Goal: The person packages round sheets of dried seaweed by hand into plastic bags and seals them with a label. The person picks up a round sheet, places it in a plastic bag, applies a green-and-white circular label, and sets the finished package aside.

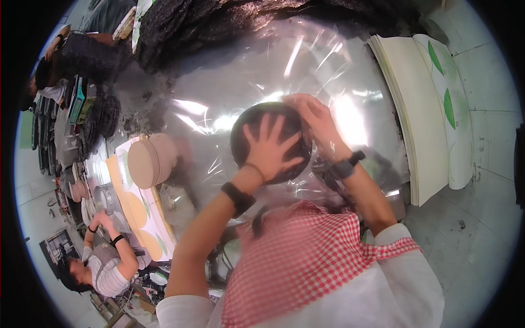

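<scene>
A dark round disc (pixel 246 135) lies in front of me on a table spread with clear plastic film (pixel 229 78). Across its top my left hand (pixel 270 143) rests flat with the fingers spread apart. My right hand (pixel 313 112) is at the disc's upper right edge, fingers bent. Whether it pinches the rim or the film cannot be made out. The film around both hands is creased and shiny with reflected light.
Left of the disc stands a stack of round tan pieces (pixel 143 164), beside printed sheets (pixel 154 229). Large cream sheets (pixel 422 119) with green leaf prints lie at the right edge. Crumpled black material (pixel 180 33) borders the far side. A co-worker (pixel 108 262) works at the left.
</scene>
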The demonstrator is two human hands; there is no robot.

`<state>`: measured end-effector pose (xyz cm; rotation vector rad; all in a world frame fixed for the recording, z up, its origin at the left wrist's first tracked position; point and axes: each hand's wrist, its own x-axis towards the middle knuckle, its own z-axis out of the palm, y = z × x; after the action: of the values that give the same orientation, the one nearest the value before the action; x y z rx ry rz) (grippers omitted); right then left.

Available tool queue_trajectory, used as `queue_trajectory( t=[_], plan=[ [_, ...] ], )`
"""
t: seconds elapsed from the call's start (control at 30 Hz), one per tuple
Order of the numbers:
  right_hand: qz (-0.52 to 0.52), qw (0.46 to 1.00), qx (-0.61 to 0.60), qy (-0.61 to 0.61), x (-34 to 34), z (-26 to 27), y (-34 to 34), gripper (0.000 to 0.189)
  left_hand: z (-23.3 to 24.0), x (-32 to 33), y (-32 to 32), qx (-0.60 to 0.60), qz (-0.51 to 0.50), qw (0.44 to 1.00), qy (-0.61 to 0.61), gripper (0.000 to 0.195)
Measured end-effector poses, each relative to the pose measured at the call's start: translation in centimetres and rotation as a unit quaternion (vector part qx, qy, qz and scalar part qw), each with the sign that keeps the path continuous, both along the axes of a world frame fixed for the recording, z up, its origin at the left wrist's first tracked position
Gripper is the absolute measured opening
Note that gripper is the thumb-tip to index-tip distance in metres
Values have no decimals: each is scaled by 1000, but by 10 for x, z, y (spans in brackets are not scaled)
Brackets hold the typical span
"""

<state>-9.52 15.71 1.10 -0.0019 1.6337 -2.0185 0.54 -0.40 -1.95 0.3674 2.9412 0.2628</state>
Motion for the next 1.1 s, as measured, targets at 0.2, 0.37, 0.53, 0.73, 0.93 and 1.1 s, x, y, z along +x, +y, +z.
queue_trajectory(
  t=[0.2,0.37,0.53,0.73,0.93,1.1],
  plan=[
    [20,970,-53,235,7,6,59,52,-8,-14,-4,-21,-18,1000,-5,63],
    [102,891,147,417,22,0,71,73,-11,-16,-6,0,-14,1000,-4,62],
    [178,755,90,625,-5,32,-5,48,9,-15,-4,15,15,999,-36,58],
    [217,781,199,551,-8,-32,-28,21,82,29,-31,164,22,969,-181,43],
    [253,674,352,598,13,-13,-32,57,58,116,19,88,120,978,143,33],
    [281,646,378,601,10,-13,-31,76,75,118,-32,122,1,973,196,35]
  ],
)
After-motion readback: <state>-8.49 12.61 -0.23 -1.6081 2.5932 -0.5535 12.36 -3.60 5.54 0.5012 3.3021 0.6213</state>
